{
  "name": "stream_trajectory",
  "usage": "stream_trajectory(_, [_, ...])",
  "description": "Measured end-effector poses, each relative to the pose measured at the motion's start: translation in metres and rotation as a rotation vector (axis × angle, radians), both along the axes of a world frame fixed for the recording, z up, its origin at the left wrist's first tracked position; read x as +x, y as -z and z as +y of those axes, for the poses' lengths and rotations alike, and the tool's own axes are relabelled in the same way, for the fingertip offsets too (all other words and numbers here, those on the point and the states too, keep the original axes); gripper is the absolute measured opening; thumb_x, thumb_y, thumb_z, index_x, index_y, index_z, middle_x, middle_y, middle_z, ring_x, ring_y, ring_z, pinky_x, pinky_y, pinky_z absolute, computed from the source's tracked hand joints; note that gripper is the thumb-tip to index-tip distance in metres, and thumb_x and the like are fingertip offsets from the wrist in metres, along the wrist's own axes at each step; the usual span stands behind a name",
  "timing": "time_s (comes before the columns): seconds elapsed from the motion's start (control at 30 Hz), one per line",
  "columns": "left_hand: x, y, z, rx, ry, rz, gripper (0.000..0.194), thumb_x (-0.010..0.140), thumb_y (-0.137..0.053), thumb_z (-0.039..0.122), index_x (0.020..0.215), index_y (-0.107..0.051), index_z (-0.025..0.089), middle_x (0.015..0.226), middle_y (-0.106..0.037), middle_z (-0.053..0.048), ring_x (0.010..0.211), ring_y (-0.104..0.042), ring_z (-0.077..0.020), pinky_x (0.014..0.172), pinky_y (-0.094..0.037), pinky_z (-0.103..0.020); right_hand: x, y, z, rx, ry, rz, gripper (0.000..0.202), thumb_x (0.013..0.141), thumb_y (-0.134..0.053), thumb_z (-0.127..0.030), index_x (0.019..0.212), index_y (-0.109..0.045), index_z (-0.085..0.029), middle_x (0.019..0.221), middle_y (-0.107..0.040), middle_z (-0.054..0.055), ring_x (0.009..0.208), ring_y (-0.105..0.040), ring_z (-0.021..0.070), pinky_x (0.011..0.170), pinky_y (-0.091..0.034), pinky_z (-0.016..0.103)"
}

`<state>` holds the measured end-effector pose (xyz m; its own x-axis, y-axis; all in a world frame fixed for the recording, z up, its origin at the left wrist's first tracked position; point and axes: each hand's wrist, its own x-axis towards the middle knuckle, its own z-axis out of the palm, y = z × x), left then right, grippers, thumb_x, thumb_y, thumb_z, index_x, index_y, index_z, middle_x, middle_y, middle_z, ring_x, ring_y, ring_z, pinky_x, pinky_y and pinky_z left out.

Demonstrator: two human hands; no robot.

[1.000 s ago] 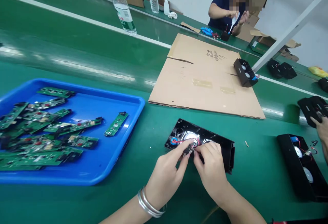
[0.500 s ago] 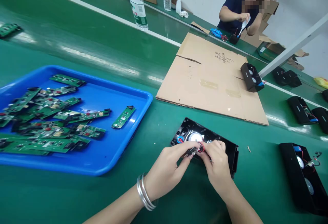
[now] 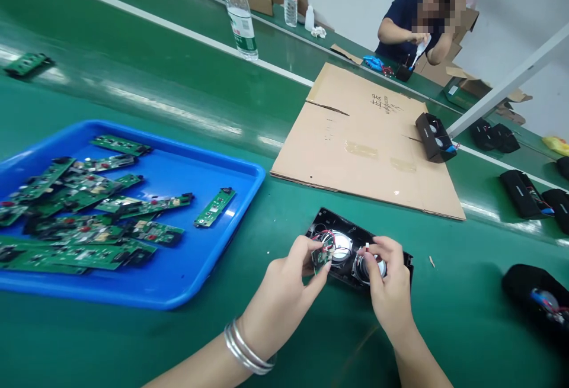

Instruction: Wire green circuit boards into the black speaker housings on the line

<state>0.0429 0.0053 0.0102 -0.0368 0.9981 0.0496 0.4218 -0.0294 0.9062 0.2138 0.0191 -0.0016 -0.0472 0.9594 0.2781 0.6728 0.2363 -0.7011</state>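
Observation:
My left hand [image 3: 287, 293], with metal bangles at the wrist, pinches a small green circuit board [image 3: 320, 257] with wires on it. The board is held over the left part of a black speaker housing [image 3: 326, 220] that lies open on the bench. Inside the housing sit two round speakers, one [image 3: 341, 247] near the left hand and the other [image 3: 361, 271] partly behind my right fingers. My right hand [image 3: 391, 278] is closed over the second speaker, with a small white connector [image 3: 367, 246] between thumb and fingers.
A blue tray [image 3: 178, 302] holding several circuit boards stands at the left. Flattened cardboard [image 3: 368, 121] lies ahead with a black speaker box [image 3: 435, 137] on it. Another dark housing [image 3: 533, 299] is blurred at the right edge. Across the bench a person [image 3: 400, 32] works with a white bottle.
My hands have moved apart, the right one going right with the connector. The circuit board in my left hand shows more clearly. The housing at the right edge has shifted and turned.

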Motion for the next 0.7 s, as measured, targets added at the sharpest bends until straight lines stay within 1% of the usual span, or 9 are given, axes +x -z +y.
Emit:
stream_trajectory(0.03, [0.002, 0.001, 0.001, 0.014, -0.006, 0.007, 0.009, 0.079, -0.050, 0.026, 0.087, -0.050, 0.022, 0.061, -0.064, 0.004, 0.049, -0.061, -0.0147, 0.045, -0.048, -0.023, 0.001, 0.000, -0.001, -0.011, 0.021, 0.025, 0.016, 0.090, -0.046, -0.026, 0.104, -0.051, -0.020, 0.083, -0.068, 0.004, 0.077, -0.065, 0.0180, 0.061, -0.052, 0.027])
stream_trajectory(0.1, [0.007, 0.005, 0.002, 0.064, -0.023, 0.034, 0.008, 0.080, -0.049, 0.024, 0.087, -0.049, 0.022, 0.062, -0.064, 0.003, 0.049, -0.062, -0.0147, 0.046, -0.048, -0.023, 0.001, 0.000, -0.003, 0.006, -0.010, 0.011, 0.011, 0.088, -0.048, -0.025, 0.096, -0.054, -0.021, 0.080, -0.067, 0.004, 0.073, -0.063, 0.0172, 0.059, -0.050, 0.027])
stream_trajectory(0.13, [0.009, 0.007, 0.003, 0.097, -0.033, 0.049, 0.007, 0.080, -0.048, 0.024, 0.087, -0.049, 0.022, 0.063, -0.065, 0.002, 0.050, -0.062, -0.0150, 0.046, -0.048, -0.023, 0.000, 0.000, -0.003, 0.044, -0.045, -0.028, 0.009, 0.088, -0.048, -0.024, 0.089, -0.057, -0.021, 0.077, -0.065, 0.004, 0.071, -0.062, 0.0168, 0.059, -0.048, 0.027])
stream_trajectory(0.2, [0.012, 0.012, 0.004, 0.165, -0.048, 0.075, 0.008, 0.081, -0.047, 0.023, 0.088, -0.050, 0.021, 0.069, -0.067, 0.000, 0.056, -0.065, -0.0159, 0.048, -0.050, -0.023, -0.003, 0.001, -0.005, 0.148, -0.108, -0.126, 0.013, 0.088, -0.048, -0.020, 0.082, -0.060, -0.020, 0.071, -0.063, 0.003, 0.066, -0.057, 0.0161, 0.059, -0.045, 0.030])
stream_trajectory(0.3, [0.014, 0.019, 0.002, 0.245, -0.028, 0.098, 0.009, 0.083, -0.047, 0.024, 0.091, -0.050, 0.021, 0.072, -0.068, 0.000, 0.056, -0.067, -0.0153, 0.050, -0.052, -0.023, -0.009, 0.002, -0.006, 0.239, -0.134, -0.204, 0.015, 0.090, -0.047, -0.016, 0.086, -0.060, -0.018, 0.070, -0.062, 0.002, 0.066, -0.053, 0.0153, 0.063, -0.040, 0.031])
stream_trajectory(0.37, [0.014, 0.023, 0.000, 0.299, -0.014, 0.111, 0.009, 0.083, -0.048, 0.023, 0.092, -0.051, 0.021, 0.070, -0.068, 0.000, 0.054, -0.066, -0.0144, 0.050, -0.052, -0.022, -0.011, 0.003, -0.006, 0.239, -0.133, -0.198, 0.014, 0.091, -0.046, -0.016, 0.086, -0.060, -0.018, 0.071, -0.061, 0.001, 0.067, -0.052, 0.0145, 0.066, -0.038, 0.032])
stream_trajectory(0.47, [0.015, 0.028, -0.003, 0.391, -0.013, 0.117, 0.010, 0.082, -0.051, 0.020, 0.092, -0.051, 0.020, 0.071, -0.069, 0.000, 0.057, -0.067, -0.0146, 0.051, -0.053, -0.020, -0.012, 0.004, -0.006, 0.230, -0.127, -0.166, 0.015, 0.092, -0.047, -0.016, 0.083, -0.060, -0.018, 0.069, -0.059, 0.000, 0.066, -0.052, 0.0133, 0.069, -0.036, 0.032])
stream_trajectory(0.57, [0.016, 0.030, -0.003, 0.443, 0.003, 0.137, 0.010, 0.082, -0.052, 0.018, 0.091, -0.050, 0.019, 0.071, -0.069, -0.001, 0.057, -0.068, -0.0143, 0.052, -0.053, -0.019, -0.012, 0.005, -0.006, 0.230, -0.114, -0.142, 0.015, 0.091, -0.048, -0.016, 0.082, -0.059, -0.017, 0.068, -0.059, -0.001, 0.065, -0.052, 0.0129, 0.070, -0.035, 0.032])
stream_trajectory(0.7, [0.017, 0.028, -0.001, 0.460, 0.019, 0.154, 0.008, 0.083, -0.050, 0.017, 0.091, -0.049, 0.019, 0.068, -0.068, 0.000, 0.055, -0.066, -0.0131, 0.051, -0.052, -0.019, -0.010, 0.005, -0.006, 0.233, -0.121, -0.133, 0.014, 0.091, -0.048, -0.014, 0.082, -0.059, -0.017, 0.069, -0.059, -0.001, 0.066, -0.052, 0.0125, 0.071, -0.034, 0.031])
